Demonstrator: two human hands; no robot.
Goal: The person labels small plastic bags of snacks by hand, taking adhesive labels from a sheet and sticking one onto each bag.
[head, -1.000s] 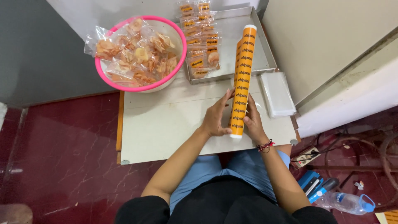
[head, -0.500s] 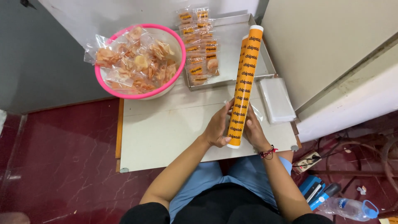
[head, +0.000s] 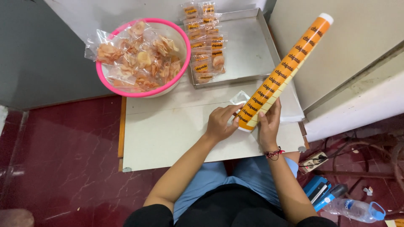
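Observation:
A long orange roll of printed labels [head: 284, 70] slants from the middle of the low white table [head: 168, 134] up to the right. My left hand [head: 221, 122] grips its lower end from the left, fingertips on the labels. My right hand [head: 269, 126] holds the same end from the right, a red thread band on the wrist. A pink basin [head: 168, 86] full of small clear bags of snack chips stands at the table's far left. A metal tray [head: 248, 54] behind the roll carries several labelled chip bags [head: 204, 42].
A white box lies under the roll at the table's right edge [head: 294, 111]. White cabinets stand to the right. On the dark red floor at lower right lie a plastic water bottle [head: 353, 209], a blue tool [head: 322, 193] and a power strip with cables [head: 313, 162].
The roll has tipped from nearly upright to slanting right, and both hands have shifted with its lower end. The camera has moved closer.

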